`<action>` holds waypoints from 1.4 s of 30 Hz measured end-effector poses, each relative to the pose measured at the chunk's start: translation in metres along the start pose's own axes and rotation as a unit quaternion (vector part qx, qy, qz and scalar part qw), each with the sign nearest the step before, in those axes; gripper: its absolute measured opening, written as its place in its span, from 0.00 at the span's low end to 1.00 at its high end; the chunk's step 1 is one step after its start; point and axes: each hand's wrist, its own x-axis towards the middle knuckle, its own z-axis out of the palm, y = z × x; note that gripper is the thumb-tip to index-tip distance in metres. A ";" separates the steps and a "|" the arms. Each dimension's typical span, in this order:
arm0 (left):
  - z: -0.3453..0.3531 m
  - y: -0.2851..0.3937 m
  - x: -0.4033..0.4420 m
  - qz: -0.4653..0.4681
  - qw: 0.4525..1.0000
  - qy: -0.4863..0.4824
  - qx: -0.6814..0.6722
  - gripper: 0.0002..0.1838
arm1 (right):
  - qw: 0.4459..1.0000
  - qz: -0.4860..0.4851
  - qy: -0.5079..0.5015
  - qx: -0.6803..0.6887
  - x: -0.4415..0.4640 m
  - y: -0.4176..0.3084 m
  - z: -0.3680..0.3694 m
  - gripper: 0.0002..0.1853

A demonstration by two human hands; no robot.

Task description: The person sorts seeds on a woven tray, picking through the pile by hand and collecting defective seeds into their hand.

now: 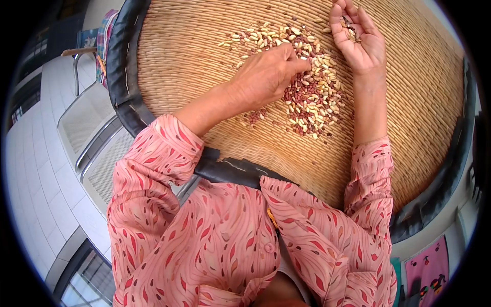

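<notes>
Red-skinned and pale peanuts [317, 94] lie in a loose, spread pile on a round woven tray [204, 41]. My left hand [268, 71] reaches in from the left, back upward, its fingertips pinched together at the middle of the pile. Whatever those fingers hold is hidden. Beyond the pile's right side, my right hand [360, 46] is turned palm up with the fingers curled into a cup. A few dark and pale bits, looking like shrivelled peanuts [351, 33], rest in that palm. A smaller cluster of red peanuts [254, 116] sits below my left wrist.
Black binding [125, 66] edges the tray, whose near rim touches my pink patterned shirt [220, 230]. Perforated metal chairs [89, 115] stand at the left on a tiled floor [41, 169]. A plaid cloth item [105, 41] is behind them. Pink printed fabric [427, 268] shows at lower right.
</notes>
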 end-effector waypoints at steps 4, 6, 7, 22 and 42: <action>-0.018 0.002 -0.019 0.022 0.990 -0.114 0.083 0.11 | 1.000 -0.004 0.004 -0.001 0.003 0.004 0.002 0.12; -0.028 -0.004 -0.028 0.001 0.988 -0.123 0.092 0.10 | 1.000 0.000 0.002 0.000 0.003 0.004 0.002 0.12; -0.032 -0.007 -0.031 -0.009 0.987 -0.127 0.096 0.09 | 1.000 -0.001 0.000 -0.001 0.004 0.005 0.001 0.12; 0.011 -0.005 0.011 0.032 0.997 0.066 -0.006 0.11 | 1.000 0.008 -0.006 -0.020 0.004 0.007 0.005 0.12; -0.018 0.022 0.059 -0.009 0.956 0.221 -0.190 0.08 | 0.995 0.057 -0.030 -0.076 0.003 0.027 0.002 0.16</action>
